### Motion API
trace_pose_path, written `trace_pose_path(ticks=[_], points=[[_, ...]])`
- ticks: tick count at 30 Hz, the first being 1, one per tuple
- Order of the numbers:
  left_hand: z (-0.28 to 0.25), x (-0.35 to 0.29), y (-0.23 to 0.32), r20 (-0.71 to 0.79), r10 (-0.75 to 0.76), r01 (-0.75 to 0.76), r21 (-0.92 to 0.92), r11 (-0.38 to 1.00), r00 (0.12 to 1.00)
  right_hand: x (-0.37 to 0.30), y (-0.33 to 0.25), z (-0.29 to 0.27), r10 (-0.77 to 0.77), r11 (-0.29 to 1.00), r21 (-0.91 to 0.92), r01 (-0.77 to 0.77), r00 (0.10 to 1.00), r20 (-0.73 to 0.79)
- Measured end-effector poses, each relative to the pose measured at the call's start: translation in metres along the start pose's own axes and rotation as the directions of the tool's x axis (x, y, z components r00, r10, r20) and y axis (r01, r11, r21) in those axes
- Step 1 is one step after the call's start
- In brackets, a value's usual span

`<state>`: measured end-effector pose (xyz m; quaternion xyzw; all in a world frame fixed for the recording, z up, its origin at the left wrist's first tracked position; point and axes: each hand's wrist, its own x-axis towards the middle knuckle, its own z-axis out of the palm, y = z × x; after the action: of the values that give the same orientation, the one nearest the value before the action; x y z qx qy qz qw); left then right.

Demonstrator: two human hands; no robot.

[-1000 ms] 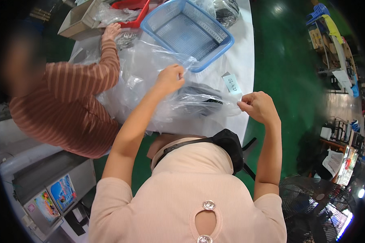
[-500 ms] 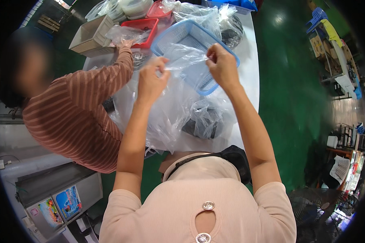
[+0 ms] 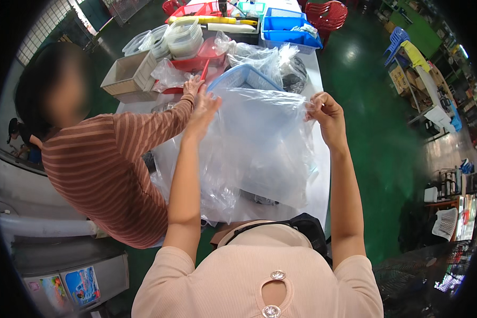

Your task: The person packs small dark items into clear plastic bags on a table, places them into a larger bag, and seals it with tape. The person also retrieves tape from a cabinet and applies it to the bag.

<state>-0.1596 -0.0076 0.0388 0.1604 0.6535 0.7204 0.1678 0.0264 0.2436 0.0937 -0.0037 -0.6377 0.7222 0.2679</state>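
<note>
A large clear plastic bag (image 3: 265,143) hangs spread out between my two hands, its upper edge pulled nearly straight. My right hand (image 3: 327,117) pinches the bag's upper right corner. At the upper left corner, my left hand (image 3: 201,115) holds the edge; its fingers are slightly blurred. Behind the bag a light blue mesh basket (image 3: 244,75) shows its far end, the rest seen dimly through the plastic. More crumpled clear plastic (image 3: 217,199) lies below on the white table (image 3: 317,140). A dark bundle under the bag's lower edge is mostly hidden.
A co-worker in a striped brown top (image 3: 98,164) stands close on my left, a hand (image 3: 193,85) beside a red basket. A beige crate (image 3: 127,77), clear containers (image 3: 184,38), wrapped bundles (image 3: 294,74) and blue trays (image 3: 289,29) occupy the table's far part.
My hands have moved apart, the right one outward to the right, and the bunched bag is now spread wide. The co-worker's hand has shifted right, next to my left hand.
</note>
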Motion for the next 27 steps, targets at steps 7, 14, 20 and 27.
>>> trace_pose_path(ticks=[7,14,20,27], points=[[0.044,0.016,-0.021,0.071,0.034,-0.004,-0.387,0.922,0.997,-0.008,-0.013,-0.058,-0.092,0.960,0.261,0.103,0.994,-0.054],[0.047,0.005,-0.037,-0.020,-0.036,0.023,-0.451,0.892,0.999,-0.055,-0.004,-0.048,0.250,0.955,0.187,-0.229,0.964,-0.094],[0.022,0.005,-0.088,-0.260,-0.155,0.021,-0.454,0.891,0.953,-0.089,0.033,-0.027,0.456,0.833,-0.302,-0.464,0.884,-0.101],[-0.019,-0.004,-0.143,-0.368,-0.278,0.167,-0.305,0.938,0.887,-0.097,0.076,-0.065,0.544,0.741,-0.258,-0.621,0.779,-0.311]])
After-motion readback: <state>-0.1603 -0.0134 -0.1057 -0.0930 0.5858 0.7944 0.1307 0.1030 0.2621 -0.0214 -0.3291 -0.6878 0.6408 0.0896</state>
